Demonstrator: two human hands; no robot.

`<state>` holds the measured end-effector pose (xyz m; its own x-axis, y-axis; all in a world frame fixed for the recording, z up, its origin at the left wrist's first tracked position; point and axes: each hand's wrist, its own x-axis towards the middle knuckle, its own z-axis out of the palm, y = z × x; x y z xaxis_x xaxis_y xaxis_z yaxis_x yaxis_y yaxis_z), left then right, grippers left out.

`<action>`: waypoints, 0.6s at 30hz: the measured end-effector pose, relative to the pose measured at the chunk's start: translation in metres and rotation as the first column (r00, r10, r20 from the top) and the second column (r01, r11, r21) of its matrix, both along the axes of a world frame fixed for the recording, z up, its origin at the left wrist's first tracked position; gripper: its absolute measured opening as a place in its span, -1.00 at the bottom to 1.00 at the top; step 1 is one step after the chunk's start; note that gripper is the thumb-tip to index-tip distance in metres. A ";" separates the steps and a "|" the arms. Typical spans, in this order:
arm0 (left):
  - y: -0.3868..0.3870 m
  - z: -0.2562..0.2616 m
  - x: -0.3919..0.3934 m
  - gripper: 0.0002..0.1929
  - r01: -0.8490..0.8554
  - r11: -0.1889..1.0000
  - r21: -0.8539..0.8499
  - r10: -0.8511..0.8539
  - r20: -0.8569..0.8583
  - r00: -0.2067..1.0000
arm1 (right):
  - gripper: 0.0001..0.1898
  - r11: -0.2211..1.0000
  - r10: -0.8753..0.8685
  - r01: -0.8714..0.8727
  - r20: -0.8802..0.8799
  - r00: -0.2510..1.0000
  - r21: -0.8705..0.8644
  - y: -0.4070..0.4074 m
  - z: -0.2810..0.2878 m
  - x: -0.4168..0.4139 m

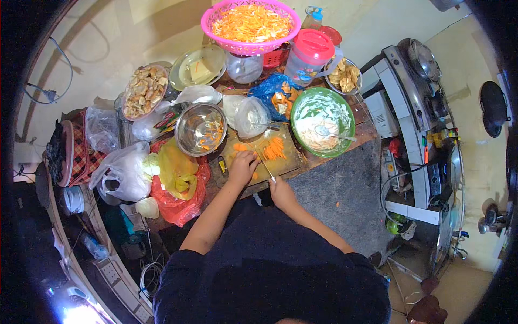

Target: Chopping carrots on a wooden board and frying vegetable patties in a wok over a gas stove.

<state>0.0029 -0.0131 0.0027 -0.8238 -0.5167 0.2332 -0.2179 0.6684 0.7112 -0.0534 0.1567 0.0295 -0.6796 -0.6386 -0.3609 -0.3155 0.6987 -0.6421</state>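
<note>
My right hand [281,192] is closed around the handle of a kitchen knife [266,167], whose blade rests over a wooden cutting board [289,165]. Left of the blade, the fingers of my left hand [243,167] are bent down onto carrot at the board; how much they hold is hidden. Thin carrot strips [274,148] lie fanned out right of the blade. Carrot slices [240,146] lie just beyond my left fingers. A steel bowl [184,137] with some orange shreds stands to the left, and a green basin [351,121] with white batter and a spoon to the right.
A pink basket [206,24] of shredded vegetables, a lidded plastic pitcher [309,52] and a blue bag [263,87] with peelings stand behind the board. Red [172,208] and yellow bags [174,168] lie at the left, near a plate of fried pieces [145,91]. A stove [408,89] is at the right.
</note>
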 end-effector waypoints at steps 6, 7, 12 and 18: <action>-0.001 -0.003 0.001 -0.76 0.006 1.000 0.007 -0.006 0.001 1.000 | -0.64 0.999 0.006 -0.007 0.019 1.000 0.036 -0.001 0.006 -0.001; -0.001 -0.003 0.001 -0.76 0.005 1.000 0.007 -0.005 0.001 1.000 | -0.63 0.999 0.009 -0.010 0.022 1.000 0.036 0.000 0.006 -0.001; 0.000 0.009 0.001 -0.81 0.055 0.998 0.026 -0.056 0.046 0.997 | -0.63 0.997 0.016 -0.018 0.030 0.999 0.075 -0.002 0.005 -0.002; 0.000 0.003 0.004 -0.82 0.073 0.997 -0.001 -0.073 0.018 0.997 | -0.62 0.993 0.044 -0.047 0.035 0.998 0.107 -0.011 -0.003 -0.003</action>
<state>0.0067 -0.0136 0.0057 -0.8632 -0.4547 0.2196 -0.1809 0.6845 0.7062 -0.0562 0.1458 0.0262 -0.6374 -0.6250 -0.4506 -0.3291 0.7496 -0.5743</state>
